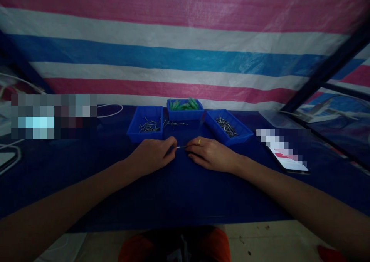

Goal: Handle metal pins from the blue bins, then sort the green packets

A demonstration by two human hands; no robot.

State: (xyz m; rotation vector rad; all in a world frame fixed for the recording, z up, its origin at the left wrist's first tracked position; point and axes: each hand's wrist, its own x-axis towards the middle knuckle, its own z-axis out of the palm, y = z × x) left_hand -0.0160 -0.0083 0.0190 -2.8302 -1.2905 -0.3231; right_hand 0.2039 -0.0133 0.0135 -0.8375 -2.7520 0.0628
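I see one person with two bare hands at one blue table (pixel 185 200). There are three blue boxes on it, and the middle box (pixel 185 115) holds a heap of green bits (pixel 185 106), too many for me to count. One box, the left box (pixel 144 136), sits to the left of the middle box and has a bunch of metal sticks (pixel 150 126) in it. Another, the right box (pixel 238 138), sits to the right of the middle box and has a thicker pile of shiny pins (pixel 226 127). A few loose sticks (pixel 173 123) lie just in front of the middle box. Further in front of it, on the person's side, is one thin stick (pixel 180 147) between the two hands. The left hand (pixel 154 154) pinches one end with thumb and finger. The right hand (pixel 209 152) wears one gold ring (pixel 199 141), and its fingertips are at the other end; I cannot tell if they grip it or only touch it. One phone (pixel 291 162) lies well to the right of the middle box. Behind the middle box hangs one striped sheet (pixel 185 57).
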